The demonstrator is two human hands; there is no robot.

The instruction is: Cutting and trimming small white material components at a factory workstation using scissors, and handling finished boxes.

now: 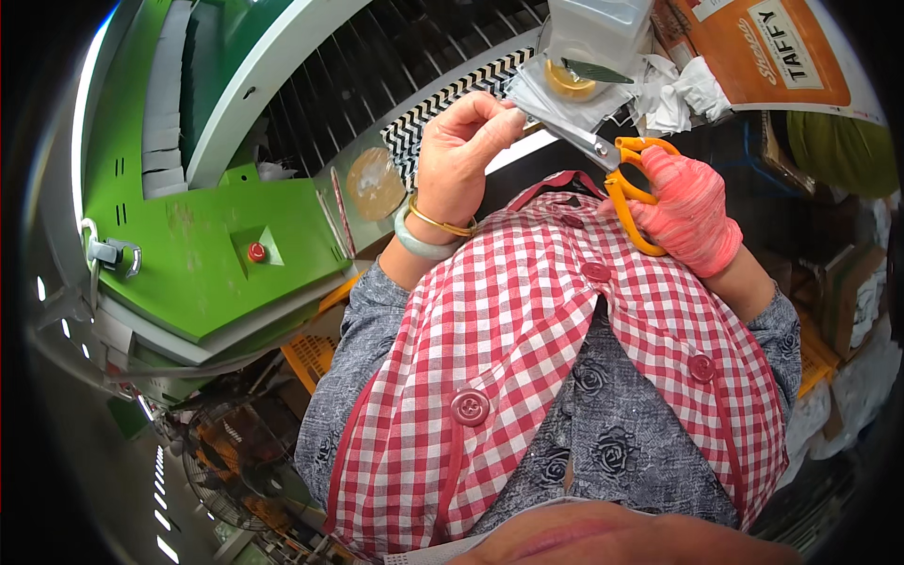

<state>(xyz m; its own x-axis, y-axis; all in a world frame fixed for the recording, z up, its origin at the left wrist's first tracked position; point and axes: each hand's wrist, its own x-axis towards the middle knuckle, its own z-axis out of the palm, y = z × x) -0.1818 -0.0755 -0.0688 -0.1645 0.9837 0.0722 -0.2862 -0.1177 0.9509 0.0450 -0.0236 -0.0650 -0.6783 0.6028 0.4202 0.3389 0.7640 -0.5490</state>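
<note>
My left hand (463, 151) is bare, with a gold bangle and a pale green bangle at the wrist, and its fingers pinch the edge of a clear plastic bag (565, 99). My right hand (692, 218), in a pink glove, grips orange-handled scissors (621, 169). The scissor blades point left and meet the bag's edge right beside my left fingertips. Inside the bag lies a yellowish round piece (570, 80). A clear plastic container (598, 33) stands just behind the bag.
A green machine (202, 250) with a red button (256, 251) fills the left side. A black-and-white zigzag strip (443, 108) runs along its conveyor edge. Crumpled white wrapping (673, 89) and an orange cardboard box (763, 47) sit at the upper right. Yellow crates (315, 353) stand below.
</note>
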